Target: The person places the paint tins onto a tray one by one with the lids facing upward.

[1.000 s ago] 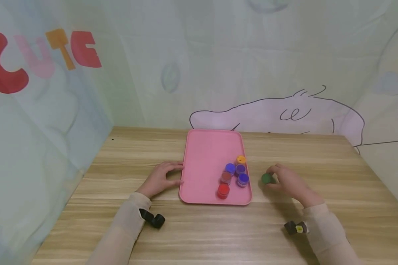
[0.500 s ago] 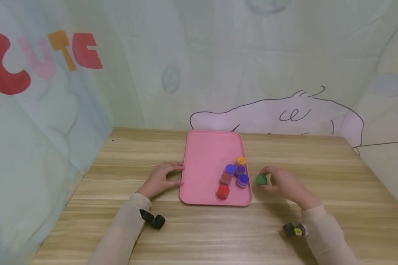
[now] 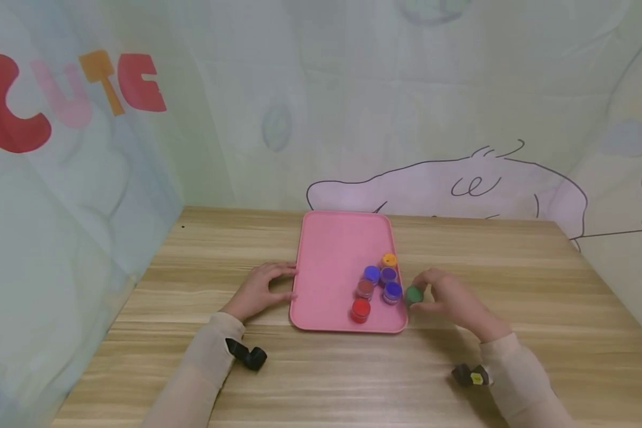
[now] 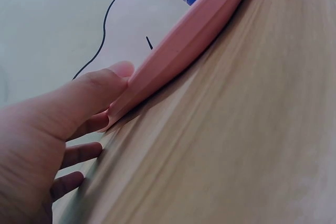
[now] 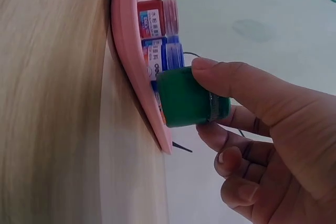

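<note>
A small green paint jar [image 5: 184,98] is pinched between the thumb and fingers of my right hand [image 3: 452,299], just off the right edge of the pink tray [image 3: 331,249]. On the tray's right side stand several more paint jars: a red one [image 3: 361,310], a brownish-red one [image 3: 365,289], an orange one [image 3: 389,260] and blue and purple ones [image 3: 392,291]. My left hand [image 3: 259,289] rests at the tray's left edge. In the left wrist view its thumb [image 4: 122,69] touches the rim, with the fingers extended.
The tray lies on a wood-grain table [image 3: 321,380]. A printed cloth backdrop [image 3: 235,119] stands behind and to the left of it. A black wrist camera is strapped to each sleeve.
My right hand has carried the green paint jar leftward, from the table's right side up to the tray's right edge. My left hand has stayed at the tray.
</note>
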The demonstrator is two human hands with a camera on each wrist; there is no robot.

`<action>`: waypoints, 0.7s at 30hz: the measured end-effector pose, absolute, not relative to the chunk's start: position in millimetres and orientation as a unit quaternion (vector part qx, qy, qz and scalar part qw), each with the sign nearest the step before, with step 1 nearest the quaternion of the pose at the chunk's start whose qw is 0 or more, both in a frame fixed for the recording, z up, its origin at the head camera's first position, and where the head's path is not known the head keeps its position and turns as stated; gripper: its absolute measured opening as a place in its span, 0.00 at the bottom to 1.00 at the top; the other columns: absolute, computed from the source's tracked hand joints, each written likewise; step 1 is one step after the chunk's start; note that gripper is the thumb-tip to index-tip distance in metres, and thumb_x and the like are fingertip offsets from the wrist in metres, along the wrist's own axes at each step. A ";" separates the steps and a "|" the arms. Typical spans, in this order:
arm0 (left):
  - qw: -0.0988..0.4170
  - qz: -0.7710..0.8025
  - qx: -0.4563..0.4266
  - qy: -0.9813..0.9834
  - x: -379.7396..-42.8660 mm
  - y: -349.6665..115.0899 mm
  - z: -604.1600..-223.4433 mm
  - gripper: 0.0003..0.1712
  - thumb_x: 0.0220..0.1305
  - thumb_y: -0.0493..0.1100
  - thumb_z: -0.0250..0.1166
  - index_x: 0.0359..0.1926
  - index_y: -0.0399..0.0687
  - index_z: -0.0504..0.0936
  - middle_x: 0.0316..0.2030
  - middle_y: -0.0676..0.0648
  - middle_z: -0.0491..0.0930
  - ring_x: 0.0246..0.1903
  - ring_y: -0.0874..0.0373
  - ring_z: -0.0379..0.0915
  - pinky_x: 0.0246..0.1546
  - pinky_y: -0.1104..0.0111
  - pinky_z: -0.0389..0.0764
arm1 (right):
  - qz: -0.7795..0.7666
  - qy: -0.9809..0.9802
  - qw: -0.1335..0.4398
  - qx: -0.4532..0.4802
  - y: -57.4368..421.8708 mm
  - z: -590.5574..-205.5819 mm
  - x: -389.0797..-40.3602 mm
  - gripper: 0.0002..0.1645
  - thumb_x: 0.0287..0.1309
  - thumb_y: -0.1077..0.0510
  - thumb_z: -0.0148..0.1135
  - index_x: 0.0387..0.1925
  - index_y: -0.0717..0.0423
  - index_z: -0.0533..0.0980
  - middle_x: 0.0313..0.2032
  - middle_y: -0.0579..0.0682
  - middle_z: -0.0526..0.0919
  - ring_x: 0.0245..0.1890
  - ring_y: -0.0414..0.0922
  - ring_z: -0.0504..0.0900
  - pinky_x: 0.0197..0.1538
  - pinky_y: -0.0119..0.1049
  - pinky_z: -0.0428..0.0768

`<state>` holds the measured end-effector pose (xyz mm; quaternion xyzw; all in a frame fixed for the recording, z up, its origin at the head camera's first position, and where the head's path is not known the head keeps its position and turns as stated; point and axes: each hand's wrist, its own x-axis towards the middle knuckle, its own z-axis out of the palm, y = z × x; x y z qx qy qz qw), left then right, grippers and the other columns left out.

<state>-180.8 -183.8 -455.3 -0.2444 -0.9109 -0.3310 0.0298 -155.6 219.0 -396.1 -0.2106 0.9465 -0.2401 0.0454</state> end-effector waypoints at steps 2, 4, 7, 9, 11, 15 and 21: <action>0.030 -0.330 -0.244 -0.912 -180.8 -183.5 -455.2 0.30 0.55 0.53 0.71 0.58 0.50 0.79 0.64 0.47 0.73 0.64 0.45 0.67 0.67 0.45 0.62 | -0.242 0.946 0.050 -0.212 217.3 -396.4 -155.2 0.17 0.48 0.54 0.74 0.41 0.50 0.80 0.34 0.41 0.81 0.32 0.40 0.73 0.34 0.29 0.74; 0.029 -0.329 -0.243 -0.912 -180.8 -183.2 -455.1 0.30 0.55 0.53 0.71 0.58 0.50 0.79 0.64 0.47 0.73 0.64 0.45 0.67 0.67 0.45 0.62 | -0.240 0.945 0.051 -0.217 215.8 -396.8 -154.6 0.16 0.48 0.54 0.74 0.40 0.50 0.80 0.34 0.41 0.81 0.31 0.39 0.73 0.33 0.28 0.74; 0.028 -0.328 -0.242 -0.913 -180.8 -182.8 -454.8 0.30 0.55 0.52 0.71 0.58 0.51 0.79 0.64 0.47 0.74 0.64 0.45 0.67 0.67 0.45 0.62 | -0.241 0.943 0.052 -0.224 214.1 -397.4 -153.7 0.16 0.47 0.55 0.74 0.40 0.50 0.80 0.34 0.41 0.80 0.31 0.39 0.72 0.32 0.28 0.74; 0.028 -0.328 -0.241 -0.913 -180.7 -182.8 -454.8 0.30 0.55 0.52 0.71 0.58 0.51 0.79 0.64 0.47 0.74 0.64 0.45 0.67 0.67 0.45 0.62 | -0.246 0.941 0.054 -0.225 211.8 -396.9 -152.4 0.16 0.46 0.55 0.74 0.39 0.48 0.80 0.33 0.41 0.80 0.29 0.39 0.72 0.31 0.27 0.73; 0.028 -0.329 -0.241 -0.912 -180.6 -182.9 -454.8 0.30 0.55 0.52 0.71 0.58 0.51 0.79 0.64 0.47 0.74 0.64 0.45 0.67 0.67 0.45 0.62 | -0.252 0.939 0.059 -0.226 208.8 -396.5 -150.7 0.16 0.45 0.55 0.74 0.38 0.47 0.80 0.33 0.40 0.80 0.28 0.38 0.72 0.31 0.27 0.74; 0.029 -0.327 -0.243 -0.913 -180.1 -183.1 -454.7 0.30 0.55 0.52 0.71 0.59 0.50 0.79 0.64 0.47 0.74 0.64 0.45 0.67 0.67 0.45 0.62 | -0.247 0.940 0.052 -0.231 203.6 -396.1 -147.5 0.15 0.44 0.53 0.76 0.36 0.46 0.80 0.31 0.37 0.80 0.29 0.36 0.74 0.34 0.28 0.77; 0.030 -0.327 -0.242 -0.913 -179.9 -182.7 -454.3 0.30 0.55 0.52 0.71 0.59 0.51 0.79 0.63 0.47 0.74 0.64 0.45 0.67 0.67 0.45 0.62 | -0.234 0.944 0.034 -0.231 196.9 -396.0 -142.7 0.15 0.41 0.51 0.77 0.31 0.46 0.79 0.29 0.36 0.80 0.31 0.35 0.75 0.38 0.29 0.78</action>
